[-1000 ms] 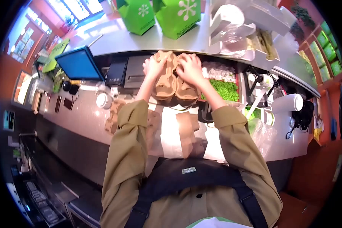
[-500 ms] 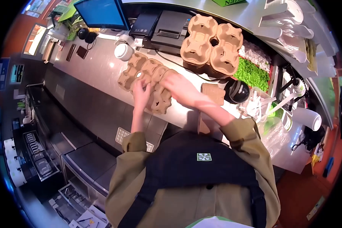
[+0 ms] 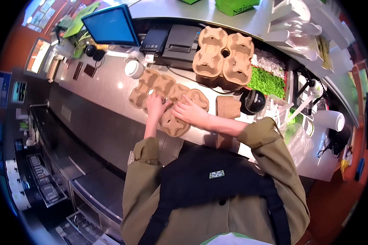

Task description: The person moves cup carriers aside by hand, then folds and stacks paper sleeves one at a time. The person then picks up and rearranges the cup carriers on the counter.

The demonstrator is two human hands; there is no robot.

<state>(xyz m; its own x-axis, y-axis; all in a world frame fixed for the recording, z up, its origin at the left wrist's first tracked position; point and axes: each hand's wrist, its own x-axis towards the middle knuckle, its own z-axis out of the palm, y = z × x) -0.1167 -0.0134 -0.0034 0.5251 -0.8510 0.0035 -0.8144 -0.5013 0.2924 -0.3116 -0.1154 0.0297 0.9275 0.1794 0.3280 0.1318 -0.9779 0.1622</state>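
brown moulded-pulp cup carriers (image 3: 167, 102) lie spread on the grey steel counter (image 3: 98, 87) under our hands.
head view: left hand (image 3: 157, 105) and right hand (image 3: 189, 112) press flat, fingers spread, probably steadying them; a taller stack of pulp carriers (image 3: 221, 57) stands behind, apart.

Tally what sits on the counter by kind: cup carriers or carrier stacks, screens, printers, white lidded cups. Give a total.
Brown pulp cup carriers on the counter under the left hand and right hand: 2 at least
Stack of carriers: 1
Blue screen: 1
Black printer: 1
White lidded cup: 1
Total: 6
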